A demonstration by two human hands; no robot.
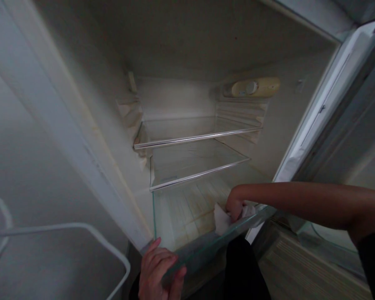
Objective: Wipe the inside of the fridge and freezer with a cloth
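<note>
My right hand (235,207) is closed on a crumpled white cloth (221,218) and presses it down near the right front of the fridge's bottom. Part of the cloth shows through the clear front edge. Under it, the bottom surface (187,208) has yellow-brown stains. At the left front corner, my left hand (159,268) rests by the greenish clear front panel (200,250), its fingers loosely bent and the thumb apart. Whether its fingertips bear on the panel's rim I cannot tell.
Two glass shelves with metallic front trims, an upper shelf (196,141) and a lower shelf (200,173), span the fridge. A yellowed dial housing (256,87) sits on the right wall. The open door (346,125) stands at right. A white cable (81,226) hangs at left.
</note>
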